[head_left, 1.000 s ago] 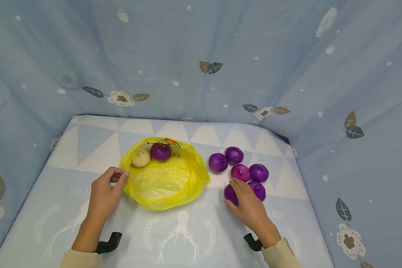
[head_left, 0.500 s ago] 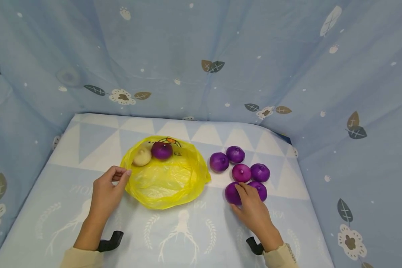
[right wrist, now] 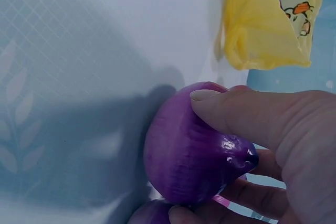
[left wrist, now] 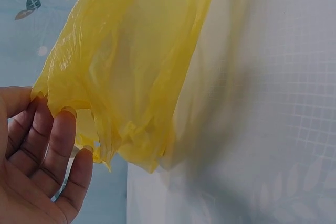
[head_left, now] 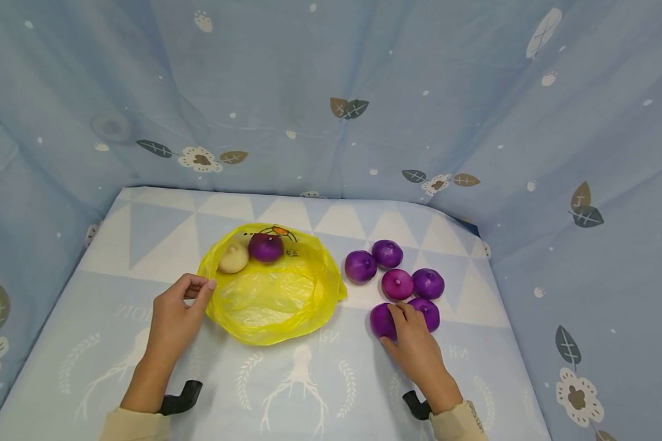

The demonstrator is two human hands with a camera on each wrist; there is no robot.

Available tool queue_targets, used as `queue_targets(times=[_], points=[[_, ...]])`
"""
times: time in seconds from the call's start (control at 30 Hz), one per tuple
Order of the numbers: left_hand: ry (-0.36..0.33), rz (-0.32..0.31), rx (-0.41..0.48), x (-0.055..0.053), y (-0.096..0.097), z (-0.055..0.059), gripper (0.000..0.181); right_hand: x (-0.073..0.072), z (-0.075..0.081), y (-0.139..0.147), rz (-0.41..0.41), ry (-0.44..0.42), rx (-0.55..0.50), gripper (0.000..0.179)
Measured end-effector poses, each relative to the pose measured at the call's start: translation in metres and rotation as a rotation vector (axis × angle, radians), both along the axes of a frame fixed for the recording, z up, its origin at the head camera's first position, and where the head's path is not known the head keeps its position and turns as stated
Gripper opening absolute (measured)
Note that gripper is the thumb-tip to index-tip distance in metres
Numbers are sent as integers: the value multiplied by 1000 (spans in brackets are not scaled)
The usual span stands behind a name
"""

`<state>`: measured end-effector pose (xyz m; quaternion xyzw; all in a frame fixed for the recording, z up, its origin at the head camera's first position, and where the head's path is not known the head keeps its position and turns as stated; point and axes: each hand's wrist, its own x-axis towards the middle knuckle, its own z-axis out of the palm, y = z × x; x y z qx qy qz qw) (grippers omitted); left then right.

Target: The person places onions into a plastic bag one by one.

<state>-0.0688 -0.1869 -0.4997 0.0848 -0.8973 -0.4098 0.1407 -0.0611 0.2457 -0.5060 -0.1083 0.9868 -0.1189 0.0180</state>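
On the left, my left hand (head_left: 176,318) pinches the rim of a yellow plastic bag (head_left: 278,334). Thin film shows between thumb and fingers in the left wrist view. The bag lies with its mouth wide; inside, toward the back, sit a pale onion (head_left: 234,257) and a purple onion (head_left: 266,248). My right hand (head_left: 416,352) grips another purple onion (head_left: 382,321) at the near side of a loose group. In the right wrist view the thumb lies along that onion (right wrist: 178,150), with fingers on the opposite side. Its neighbour (head_left: 427,313) is partly hidden behind the hand.
Several more purple onions (head_left: 361,267) lie right of the bag, including a redder one (head_left: 397,285). A patterned cloth (head_left: 300,392) covers the table. Blue printed curtains (head_left: 287,122) hang behind and at both sides. A black fitting (head_left: 182,397) sits by each wrist.
The right hand's fingers have drawn back slightly toward the near side, uncovering more of the onion they grip. The left hand and the bag stay nearly still.
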Motion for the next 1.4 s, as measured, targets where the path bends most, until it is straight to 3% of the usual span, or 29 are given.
queue_targets(times=[0.37, 1.17, 1.4], points=[[6, -3, -4, 0, -1, 1, 19, -2, 2, -2, 14, -22, -68, 70], [11, -18, 7, -1, -1, -2, 17, -6, 1, -6, 16, -35, -20, 70], [24, -20, -2, -2, -2, -2, 19, -6, 1, -10, -15, -61, -53, 69]])
